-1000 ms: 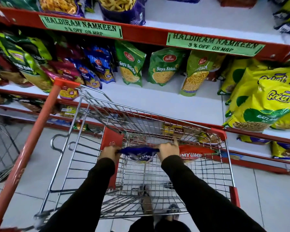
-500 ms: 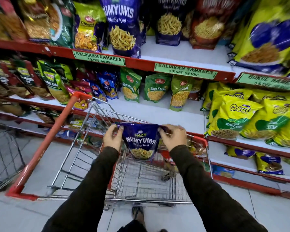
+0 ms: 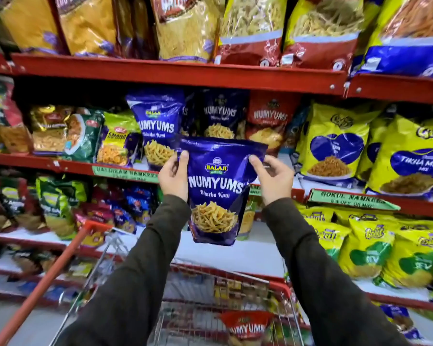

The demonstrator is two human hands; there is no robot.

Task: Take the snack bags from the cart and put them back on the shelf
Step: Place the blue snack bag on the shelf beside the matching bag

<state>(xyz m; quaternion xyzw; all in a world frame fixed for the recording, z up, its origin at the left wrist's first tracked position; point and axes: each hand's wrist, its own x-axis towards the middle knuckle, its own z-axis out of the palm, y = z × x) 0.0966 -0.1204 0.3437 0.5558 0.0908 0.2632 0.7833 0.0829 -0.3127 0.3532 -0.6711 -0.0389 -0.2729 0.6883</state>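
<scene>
A blue Numyums snack bag [image 3: 216, 196] hangs upright in front of the shelves, held by its top corners. My left hand [image 3: 173, 174] pinches the left corner and my right hand [image 3: 273, 177] pinches the right one. Just behind and above it, matching blue Numyums bags [image 3: 158, 126] stand on the red-edged shelf [image 3: 73, 167]. The wire cart [image 3: 190, 303] is below my arms. A red Numyums bag [image 3: 245, 325] lies inside it.
Yellow Gokul bags [image 3: 335, 146] fill the shelves to the right. Green and mixed snack packs [image 3: 83, 136] crowd the left. Big bags [image 3: 185, 26] line the top shelf. The cart's red handle [image 3: 48, 278] slants at lower left. A white bare shelf strip [image 3: 258, 253] lies below the held bag.
Both hands have lifted the blue bag from just above the cart up to the level of the Numyums shelf. The view has tilted upward, closer to the shelves.
</scene>
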